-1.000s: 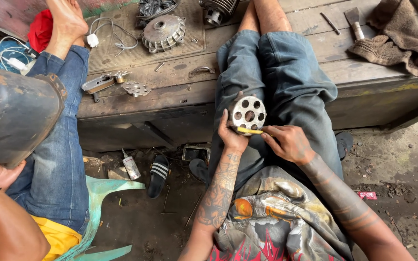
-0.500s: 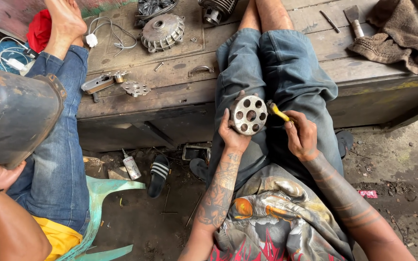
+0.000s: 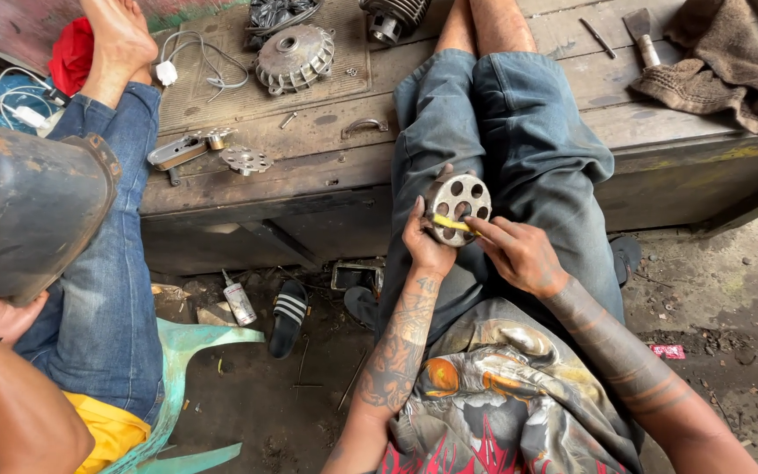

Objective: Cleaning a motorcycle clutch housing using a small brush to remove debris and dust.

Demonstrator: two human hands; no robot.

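Two hands meet over the lap: the left hand (image 3: 425,248) cups a round metal hub (image 3: 459,204) with holes from below and the left, its grip closed on the rim. The right hand (image 3: 519,254) pinches a thin yellow tool (image 3: 451,224), long axis lying crosswise over the hub's lower face, tip pointing left.

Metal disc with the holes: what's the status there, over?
Left hand grips metal disc on lap. Right hand presses yellow tool across its face. Nothing in the way.
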